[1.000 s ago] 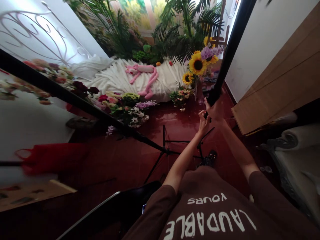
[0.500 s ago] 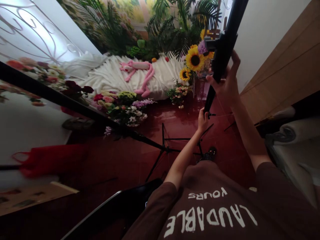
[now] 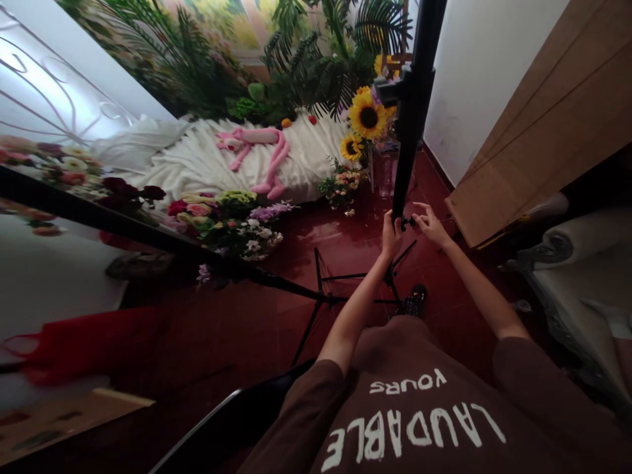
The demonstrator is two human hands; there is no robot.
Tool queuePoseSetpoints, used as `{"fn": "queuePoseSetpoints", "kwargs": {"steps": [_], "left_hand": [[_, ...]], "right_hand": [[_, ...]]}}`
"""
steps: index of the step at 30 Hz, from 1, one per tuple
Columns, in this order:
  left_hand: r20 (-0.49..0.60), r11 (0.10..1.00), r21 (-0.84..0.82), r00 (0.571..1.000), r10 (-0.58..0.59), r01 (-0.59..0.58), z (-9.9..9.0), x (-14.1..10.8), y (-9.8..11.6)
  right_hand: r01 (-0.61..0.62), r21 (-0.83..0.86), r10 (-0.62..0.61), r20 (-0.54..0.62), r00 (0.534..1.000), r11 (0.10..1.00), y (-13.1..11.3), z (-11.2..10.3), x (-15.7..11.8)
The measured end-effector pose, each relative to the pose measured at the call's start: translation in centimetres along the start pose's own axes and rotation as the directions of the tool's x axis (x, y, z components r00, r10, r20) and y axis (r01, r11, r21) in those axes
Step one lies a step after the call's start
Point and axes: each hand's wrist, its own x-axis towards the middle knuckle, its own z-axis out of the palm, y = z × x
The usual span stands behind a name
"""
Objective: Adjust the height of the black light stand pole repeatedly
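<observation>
My left hand (image 3: 392, 236) is closed around the lower part of a black light stand pole (image 3: 405, 155). A small black tightening knob (image 3: 409, 222) sticks out to the right of the pole beside that hand. My right hand (image 3: 431, 227) is at the knob's outer end, fingers apart, with one fingertip at or very near it. Higher on the same pole sits a thick black clamp collar (image 3: 402, 91). The pole's top lies beyond the upper edge of the view, and its spread legs (image 3: 394, 283) stand on the floor.
A second black stand pole (image 3: 172, 247) slants across the left side. Flowers (image 3: 247, 227), a white-draped platform (image 3: 187, 158) with a pink plush toy (image 3: 261, 137), and sunflowers (image 3: 368, 117) lie ahead. A wooden board (image 3: 523, 125) leans at right, near a grey roll (image 3: 577, 234).
My right hand has let go of the upper collar and come down to the knob. My left hand still grips the lower pole, which now stands more upright. The view has shifted slightly right.
</observation>
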Motion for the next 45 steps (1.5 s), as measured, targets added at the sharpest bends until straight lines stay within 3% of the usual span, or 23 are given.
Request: {"fn": "queuePoseSetpoints", "kwargs": {"steps": [2,4,5,7,9,11,15,17,19,21,24,26,27,29,31,36,38,40,42,45], "left_hand": [[0.005,1.000,0.000,1.000,0.009,-0.009,0.0,-0.1,-0.2],[-0.003,0.999,-0.004,0.999,0.035,-0.035,0.1,-0.1,-0.6],[-0.012,0.999,-0.006,0.998,0.053,-0.053,0.1,0.0,-0.8],[-0.026,0.996,-0.015,0.996,0.087,-0.088,0.2,0.1,-1.3],[-0.029,0.994,-0.025,0.994,0.108,-0.109,0.2,0.3,-1.6],[-0.026,0.994,-0.034,0.994,0.104,-0.104,0.3,0.3,-1.5],[-0.019,0.994,-0.105,0.999,0.034,-0.036,-0.4,-0.9,-0.8],[-0.064,0.995,-0.100,0.998,0.007,-0.014,-1.9,-2.5,-1.0],[-0.197,1.000,-0.014,0.980,-0.023,0.021,-4.5,-4.4,-1.8],[-0.409,0.989,0.105,0.911,-0.053,0.104,-8.2,-6.2,-3.1],[-0.727,0.949,0.190,0.686,-0.038,0.253,-15.5,-8.4,-4.7],[-0.842,0.931,0.192,0.539,-0.006,0.311,-20.7,-9.3,-5.0],[-0.872,0.926,0.196,0.489,0.014,0.324,-23.3,-9.7,-4.9],[-0.894,0.916,0.230,0.443,0.065,0.328,-27.9,-10.3,-4.2],[-0.871,0.908,0.278,0.482,0.100,0.314,-31.7,-10.8,-3.3],[-0.618,0.891,0.365,0.786,0.014,0.270,-38.3,-10.8,-1.3],[-0.483,0.875,0.407,0.875,-0.040,0.264,-40.1,-10.5,-0.6],[-0.370,0.857,0.447,0.925,-0.081,0.254,-41.5,-10.3,0.0],[-0.312,0.847,0.469,0.944,-0.105,0.249,-42.3,-10.1,0.5],[-0.313,0.856,0.456,0.944,-0.101,0.243,-42.6,-9.8,0.6]], "right_hand": [[-0.105,0.133,0.109,-0.029,0.994,0.986,0.0,0.6,0.8],[-0.282,0.255,0.304,-0.048,0.952,0.925,-0.4,1.0,1.7],[-0.384,0.315,0.415,-0.034,0.909,0.868,-0.8,1.1,2.1],[-0.583,0.428,0.622,0.060,0.781,0.690,-1.7,1.2,2.8],[-0.694,0.535,0.736,0.183,0.652,0.482,-2.6,1.3,3.0],[-0.659,0.669,0.765,0.208,0.610,0.344,-3.1,1.6,2.7],[-0.453,0.843,0.756,0.088,0.648,0.290,-2.6,3.3,0.8],[-0.454,0.850,0.776,0.089,0.625,0.268,-1.7,4.5,-0.4],[-0.491,0.839,0.802,0.119,0.586,0.234,-0.8,5.9,-1.5],[-0.550,0.809,0.816,0.167,0.554,0.209,-0.2,7.6,-2.2],[-0.643,0.744,0.816,0.253,0.520,0.179,0.2,10.5,-2.5],[-0.706,0.688,0.805,0.319,0.501,0.167,0.0,12.8,-2.2],[-0.738,0.655,0.798,0.354,0.489,0.162,-0.3,14.1,-2.0],[-0.802,0.576,0.776,0.431,0.459,0.155,-0.8,17.0,-1.8],[-0.858,0.489,0.745,0.512,0.427,0.157,-1.3,20.1,-1.7],[-0.936,0.291,0.657,0.670,0.347,0.197,-1.9,28.3,-2.5],[-0.953,0.235,0.644,0.703,0.302,0.191,-1.9,31.5,-3.0],[-0.964,0.201,0.648,0.714,0.266,0.174,-1.8,34.3,-3.4],[-0.962,0.200,0.651,0.708,0.272,0.184,-1.9,36.7,-3.7],[-0.917,0.303,0.589,0.703,0.399,0.258,-2.2,39.1,-3.8]]}}
